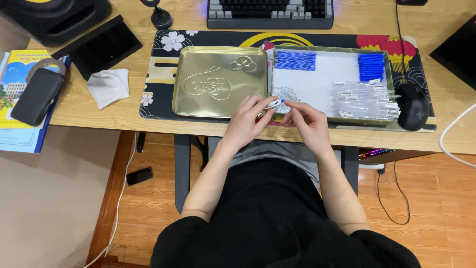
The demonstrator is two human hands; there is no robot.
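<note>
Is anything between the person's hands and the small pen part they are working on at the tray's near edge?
Nothing visible. The left hand already pinches the small white-and-blue pen part in its fingertips, and the right hand sits just beside it, over the near rim of the tray.

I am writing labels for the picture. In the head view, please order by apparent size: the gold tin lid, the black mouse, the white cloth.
1. gold tin lid, clearly largest.
2. white cloth and black mouse: they look about alike, so no ranking.
</note>
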